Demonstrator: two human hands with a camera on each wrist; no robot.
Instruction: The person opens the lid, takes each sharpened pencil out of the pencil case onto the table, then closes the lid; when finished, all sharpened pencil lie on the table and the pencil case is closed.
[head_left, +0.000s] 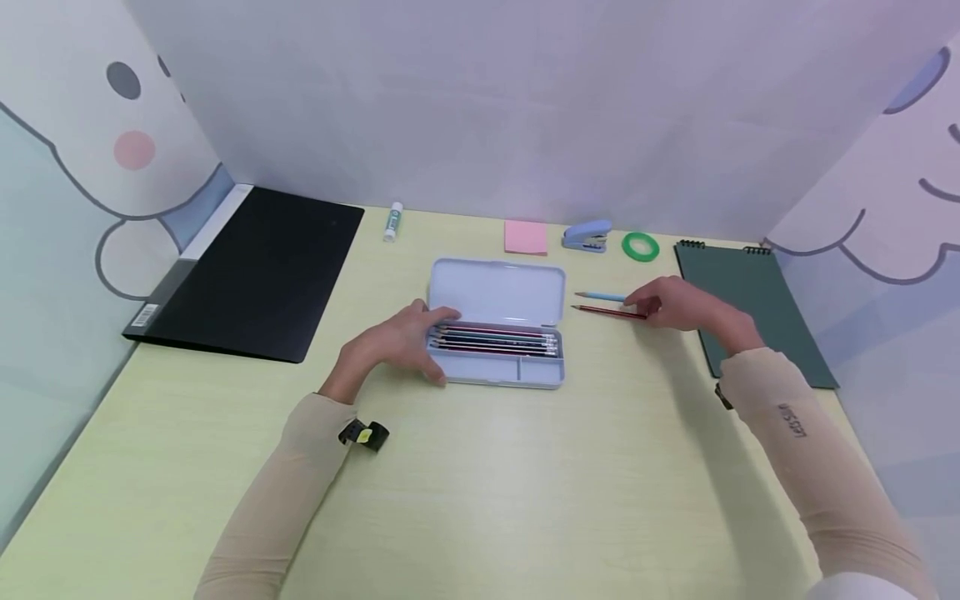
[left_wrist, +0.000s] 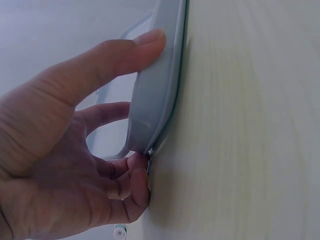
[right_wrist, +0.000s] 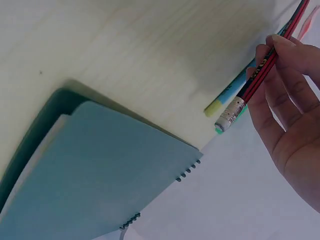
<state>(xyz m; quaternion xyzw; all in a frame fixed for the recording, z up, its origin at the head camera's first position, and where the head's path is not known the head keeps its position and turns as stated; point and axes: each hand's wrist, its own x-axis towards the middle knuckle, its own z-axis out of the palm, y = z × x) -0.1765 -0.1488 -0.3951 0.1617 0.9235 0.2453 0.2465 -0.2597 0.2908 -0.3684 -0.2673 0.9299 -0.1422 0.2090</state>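
A pale blue pencil case [head_left: 476, 368] lies open on the table, its lid [head_left: 498, 292] tipped back. Several pencils [head_left: 495, 341] lie side by side in its long compartment. My left hand [head_left: 405, 337] holds the case by its left end; in the left wrist view the thumb presses one side and the fingers curl at the corner. To the right of the case, my right hand [head_left: 675, 302] pinches a red-and-black striped pencil [right_wrist: 260, 75] between thumb and fingers, its silver eraser end towards the wrist camera. Just behind it is a light blue pencil [head_left: 600, 296] with a yellow end, partly hidden by the fingers.
A black folder [head_left: 262, 267] lies at the left and a dark green spiral notebook [head_left: 750, 300] at the right. Along the back stand or lie a glue stick [head_left: 393, 222], pink sticky notes [head_left: 525, 237], a blue stapler [head_left: 587, 236] and a green tape roll [head_left: 626, 250].
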